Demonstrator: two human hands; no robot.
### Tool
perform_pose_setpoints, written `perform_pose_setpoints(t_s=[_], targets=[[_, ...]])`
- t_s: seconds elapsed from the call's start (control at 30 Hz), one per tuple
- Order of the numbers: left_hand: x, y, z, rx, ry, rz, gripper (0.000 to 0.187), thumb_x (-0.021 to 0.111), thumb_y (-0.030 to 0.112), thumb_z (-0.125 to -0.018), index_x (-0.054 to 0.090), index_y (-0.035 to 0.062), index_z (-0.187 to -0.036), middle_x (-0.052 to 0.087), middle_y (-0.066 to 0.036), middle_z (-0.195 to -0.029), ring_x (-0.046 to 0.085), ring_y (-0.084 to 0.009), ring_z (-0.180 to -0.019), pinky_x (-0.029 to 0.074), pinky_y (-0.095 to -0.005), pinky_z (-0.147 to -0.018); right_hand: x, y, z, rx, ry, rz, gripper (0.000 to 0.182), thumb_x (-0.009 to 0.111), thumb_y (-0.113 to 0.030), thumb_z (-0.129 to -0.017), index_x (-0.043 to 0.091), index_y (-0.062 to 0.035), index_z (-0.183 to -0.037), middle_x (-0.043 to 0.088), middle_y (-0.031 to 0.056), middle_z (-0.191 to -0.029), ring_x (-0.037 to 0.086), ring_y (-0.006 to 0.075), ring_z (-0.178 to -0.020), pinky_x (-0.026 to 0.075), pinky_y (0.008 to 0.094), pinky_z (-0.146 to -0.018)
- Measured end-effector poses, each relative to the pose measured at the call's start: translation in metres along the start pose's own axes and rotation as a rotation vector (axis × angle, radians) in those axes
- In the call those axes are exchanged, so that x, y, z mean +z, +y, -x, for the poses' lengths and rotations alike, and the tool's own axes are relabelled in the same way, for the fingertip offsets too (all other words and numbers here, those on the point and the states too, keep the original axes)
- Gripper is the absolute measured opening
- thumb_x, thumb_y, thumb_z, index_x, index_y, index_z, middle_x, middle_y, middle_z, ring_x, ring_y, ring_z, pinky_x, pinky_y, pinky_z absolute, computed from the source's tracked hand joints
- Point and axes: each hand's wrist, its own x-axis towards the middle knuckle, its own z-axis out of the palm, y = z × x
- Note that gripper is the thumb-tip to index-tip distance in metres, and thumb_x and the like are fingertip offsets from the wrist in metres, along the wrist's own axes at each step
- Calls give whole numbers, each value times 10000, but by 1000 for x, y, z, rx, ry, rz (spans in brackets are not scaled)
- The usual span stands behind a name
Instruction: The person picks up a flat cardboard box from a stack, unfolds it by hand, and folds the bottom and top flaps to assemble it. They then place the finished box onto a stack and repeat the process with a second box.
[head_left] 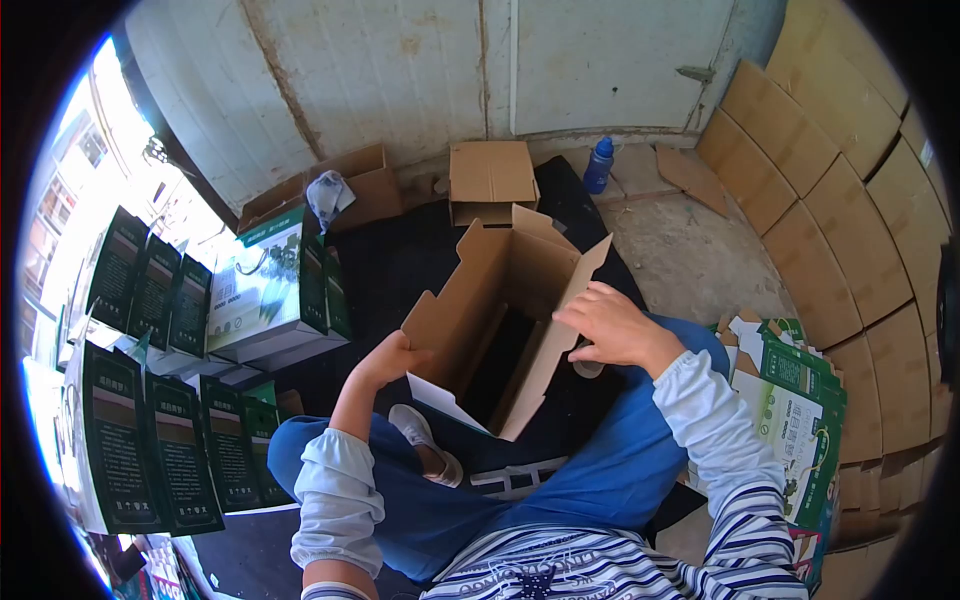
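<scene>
An open brown cardboard box lies tilted between my knees, its mouth facing me and its flaps spread. My left hand grips the lower left flap of the box near its white inner edge. My right hand rests on the right side flap, fingers curled over its edge. The inside of the box is dark and looks empty. I sit cross-legged in blue trousers on a black mat.
Assembled green and white printed cartons stand in rows at my left. Flat printed carton blanks are stacked at my right. Brown cardboard sheets lean on the right wall. A small closed box and a blue bottle sit by the far wall.
</scene>
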Motion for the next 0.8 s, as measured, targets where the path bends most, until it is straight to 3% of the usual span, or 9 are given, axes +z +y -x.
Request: perform_pose_setpoints(t_s=[0.1, 0.13, 0.23, 0.3, 0.37, 0.53, 0.63, 0.7, 0.8], targets=[[-11, 23, -2, -85, 20, -171, 272, 670, 203, -798, 637, -63, -845, 595, -45, -700, 540, -139, -664, 435, -303, -618, 17, 7, -9, -70, -167, 79, 206, 708, -239, -733, 627, -91, -850, 618, 63, -848, 580, 246, -939, 388, 390, -935], [-14, 25, -4, -97, 46, -208, 277, 677, 210, -794, 633, -61, -829, 587, -44, -692, 537, -139, -660, 433, -306, -613, 21, 4, -11, -111, -59, 26, 154, 697, -219, -732, 594, -104, -733, 595, 41, -738, 603, 244, -834, 442, 381, -836], [-34, 30, -11, -67, 112, -230, 297, 702, 236, -783, 627, -39, -867, 594, -43, -728, 534, -124, -695, 436, -302, -618, 21, -17, -19, -123, -38, -10, 166, 699, -211, -731, 580, -116, -800, 577, 44, -756, 586, 246, -777, 459, 380, -737], [-42, 29, -17, 41, 62, 255, 308, 708, 258, -791, 636, -4, -936, 616, -37, -801, 563, -124, -744, 448, -271, -666, 14, -28, -29, -44, -58, -144, 227, 692, -270, -758, 568, -89, -816, 615, 83, -750, 615, 294, -752, 470, 394, -680], [-48, 29, -23, 6, 142, 366, 377, 673, 336, -819, 622, 17, -1013, 630, -58, -888, 588, -143, -799, 452, -282, -723, 12, -34, -39, 113, -115, -261, 280, 692, -313, -763, 567, -70, -823, 642, 103, -749, 634, 317, -758, 479, 407, -660], [-44, 35, -26, -121, 466, 593, 693, 441, 618, -876, 515, 20, -1217, 623, -138, -1041, 593, -219, -966, 444, -342, -823, 46, -19, -57, 341, -125, -449, 481, 708, -419, -745, 533, -61, -1016, 662, 190, -866, 638, 357, -832, 486, 410, -742], [-36, 34, -14, -24, 611, 640, 748, 420, 644, -868, 486, 13, -1265, 597, -156, -1116, 557, -234, -1050, 419, -357, -875, 61, -21, -64, 397, -104, -460, 501, 696, -421, -761, 519, -55, -1054, 661, 196, -900, 638, 351, -860, 483, 406, -766], [-19, 35, -6, 64, 685, 342, 766, 588, 507, -829, 394, -38, -1331, 527, -238, -1215, 444, -317, -1212, 350, -386, -997, 68, -28, -69, 393, -116, -460, 515, 681, -425, -778, 508, -51, -1087, 662, 199, -907, 638, 350, -871, 482, 405, -778], [0, 13, -1, 228, 905, -176, 798, 699, 279, -789, 265, -14, -1391, 523, -253, -1206, 482, -339, -1197, 364, -378, -1019, 69, -32, -76, 370, -146, -447, 538, 635, -442, -815, 492, -42, -1146, 652, 219, -945, 632, 351, -907, 478, 406, -804]])
